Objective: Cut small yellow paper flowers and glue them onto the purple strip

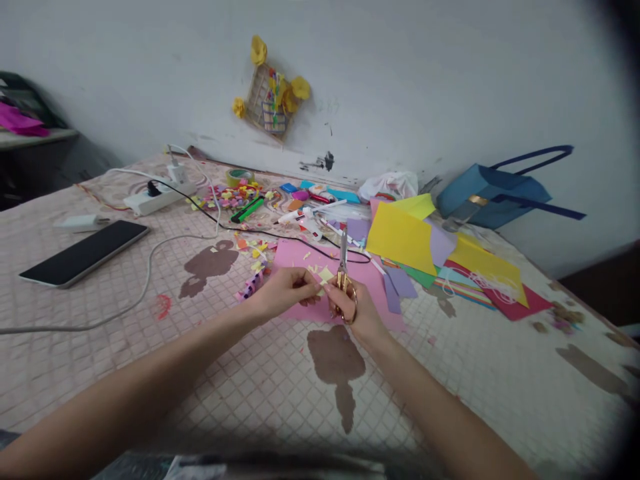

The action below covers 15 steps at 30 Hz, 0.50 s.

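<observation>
Forearms point(165, 380) foremost, left fingers point(306, 285) pinched on pale-yellow paper point(326, 274), right fingers point(337, 296) around gold-handled scissors point(343, 265)

Counting two hands point(295, 289), one pair of scissors point(343, 268), one large pink sheet point(295, 256); numbering one each: phone point(85, 255), power strip point(160, 199), tape roll point(239, 182), green-and-black tool point(248, 209), glue gun point(311, 227), blue bag point(490, 197), wall ornament point(260, 100); showing scraps point(227, 198) too many to tally

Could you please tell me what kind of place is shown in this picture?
Probably a craft table, perhaps in a home or small workshop: the right hand holds gold-handled scissors, coloured sheets lie about, and there is a heap of small colourful cuttings.
</observation>
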Tool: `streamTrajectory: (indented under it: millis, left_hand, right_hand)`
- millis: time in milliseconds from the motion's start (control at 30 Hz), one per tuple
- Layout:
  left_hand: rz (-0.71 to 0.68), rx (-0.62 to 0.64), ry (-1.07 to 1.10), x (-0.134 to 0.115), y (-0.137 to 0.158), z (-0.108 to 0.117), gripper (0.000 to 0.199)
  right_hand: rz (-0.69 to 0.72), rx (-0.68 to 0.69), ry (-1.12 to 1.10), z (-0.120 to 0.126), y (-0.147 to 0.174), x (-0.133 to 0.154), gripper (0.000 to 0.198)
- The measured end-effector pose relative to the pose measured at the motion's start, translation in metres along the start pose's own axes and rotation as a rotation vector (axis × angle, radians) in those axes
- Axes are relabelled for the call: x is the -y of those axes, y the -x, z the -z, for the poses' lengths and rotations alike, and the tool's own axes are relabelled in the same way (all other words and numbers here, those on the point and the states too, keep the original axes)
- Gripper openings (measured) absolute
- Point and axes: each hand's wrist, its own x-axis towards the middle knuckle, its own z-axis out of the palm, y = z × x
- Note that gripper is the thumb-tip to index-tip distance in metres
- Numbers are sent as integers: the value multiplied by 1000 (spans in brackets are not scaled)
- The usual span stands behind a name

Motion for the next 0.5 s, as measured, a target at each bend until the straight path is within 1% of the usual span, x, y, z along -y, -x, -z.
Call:
streamTrajectory:
  millis: [167,267,367,500]
  left_hand:
    - [4,-90,108,-3,-1,4,19]
    - [-17,-163,197,-4,-2,5,19]
    - [-42,-222,283,-4,-4,6,19]
    - [-65,-255,342,-2,-5,7,19]
  right_hand:
    - [-29,-31,-17,-1,-1,1,23]
    - [-67,39,-23,-3,1,2,34]
    - [-84,100,34,-5,6,2,40]
    - [-81,105,152,-8,9,0,40]
